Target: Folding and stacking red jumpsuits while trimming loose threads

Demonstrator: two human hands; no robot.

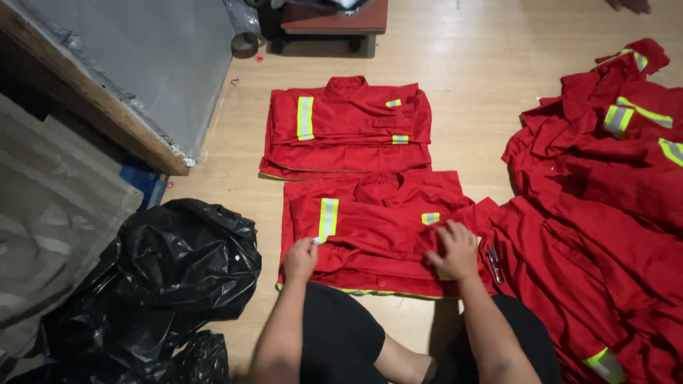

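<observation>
**Folding of a red work jacket on the floor**

Red jacket (377, 227) with yellow-green reflective bands, lying just below the folded stack (348, 128) on the wooden floor (484, 78). Left hand (301, 257) pinching the folded sleeve edge at the lower left — fingers closed on cloth. Right hand (455, 249) pressed flat, fingers spread, on the right side. Best done by pulling edges taut, smoothing creases outward, squaring to the stack's outline. Loose heap of jackets (605, 206) right of the stack — black plastic bag (178, 263) lower left.
</observation>
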